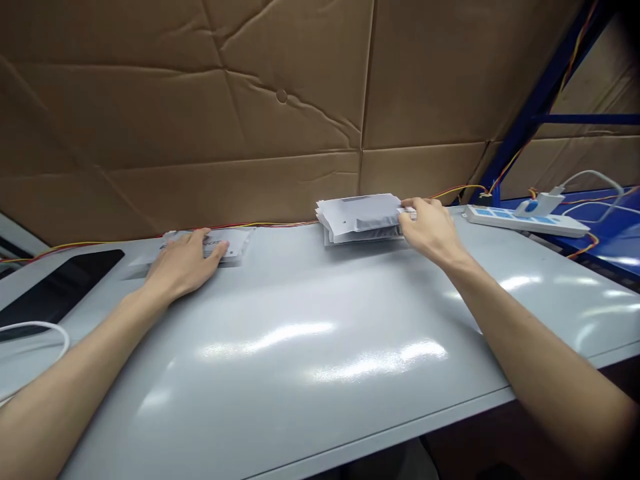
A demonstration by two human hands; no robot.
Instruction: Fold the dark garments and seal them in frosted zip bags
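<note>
At the back left, my left hand (183, 263) lies over a low stack of white packets (235, 241) with dark print. Its thumb is spread from the fingers, and the hand covers part of the stack. My right hand (431, 230) pinches the right end of a thicker stack of white packets (363, 215) near the back edge. Those packets look like flat plastic or paper bags, with uneven left edges and grey parts showing between them. The undersides of the right fingers are hidden.
A glossy light-grey table (280, 380) spans the view. On the left lies a dark flat panel (55, 287), with a white cable (55, 327) nearby. A power strip (525, 220) with a plugged-in adapter sits right. Behind stands a cardboard wall (285, 127), beside a blue frame (535, 100).
</note>
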